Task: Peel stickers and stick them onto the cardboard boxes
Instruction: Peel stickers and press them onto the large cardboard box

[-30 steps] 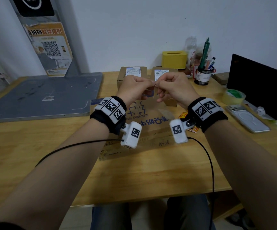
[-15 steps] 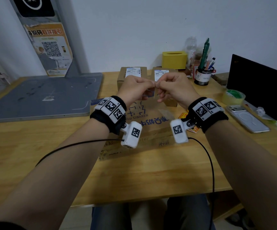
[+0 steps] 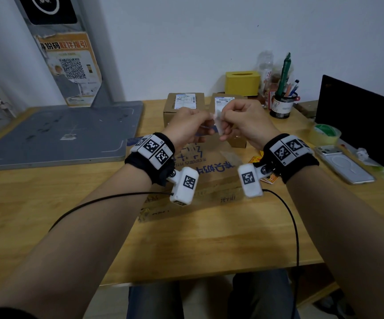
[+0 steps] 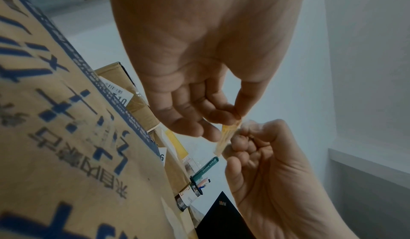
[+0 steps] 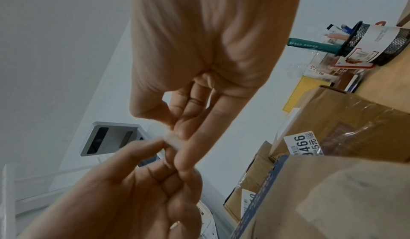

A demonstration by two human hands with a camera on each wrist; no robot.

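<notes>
Both hands are raised above the table, side by side, over a flattened cardboard sheet with blue print [image 3: 209, 169]. My left hand [image 3: 197, 123] and right hand [image 3: 231, 119] pinch a small pale sticker [image 3: 218, 123] between their fingertips. In the left wrist view the sticker [image 4: 227, 134] is a narrow yellowish strip, held by the left hand [image 4: 221, 118] above and the right hand [image 4: 241, 137] below. It is blurred in the right wrist view. Two small cardboard boxes [image 3: 183, 107] [image 3: 226, 101] with white labels stand just behind the hands.
A grey mat [image 3: 55, 134] covers the left of the wooden table [image 3: 209, 245]. A yellow box [image 3: 242, 82], a pen cup [image 3: 283, 105], a tape roll [image 3: 324, 134], a phone [image 3: 345, 164] and a black laptop [image 3: 359, 120] stand at the right. Red-yellow stickers [image 3: 255, 159] lie under the right wrist.
Both hands stay at the same height. The fingertips have drawn slightly apart, and more of the pale sticker shows between them than before.
</notes>
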